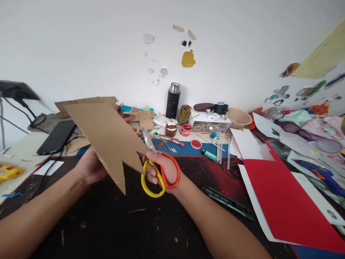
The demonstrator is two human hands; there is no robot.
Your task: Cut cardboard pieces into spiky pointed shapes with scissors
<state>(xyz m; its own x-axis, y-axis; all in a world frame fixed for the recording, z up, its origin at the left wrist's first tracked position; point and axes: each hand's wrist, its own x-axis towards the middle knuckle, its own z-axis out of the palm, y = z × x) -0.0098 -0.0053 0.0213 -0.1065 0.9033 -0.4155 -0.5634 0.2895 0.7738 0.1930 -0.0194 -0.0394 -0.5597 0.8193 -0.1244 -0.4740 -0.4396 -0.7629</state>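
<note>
A flat piece of brown cardboard (107, 133) with a jagged, notched near end is held up over the dark table mat. My left hand (93, 167) grips it from beneath and behind, so most of its fingers are hidden by the board. My right hand (161, 165) is closed around scissors (169, 185) with one red and one yellow handle loop. The metal blades point up and away, beside the cardboard's right edge. Whether the blades touch the cardboard I cannot tell.
A black flask (173, 102), open paint jars (170, 129) and a green lighter (209, 155) stand or lie behind. To the right are a dark cutter (228, 202), red paper (285, 201) and a blue glue gun (323, 174). A phone (57, 136) lies left.
</note>
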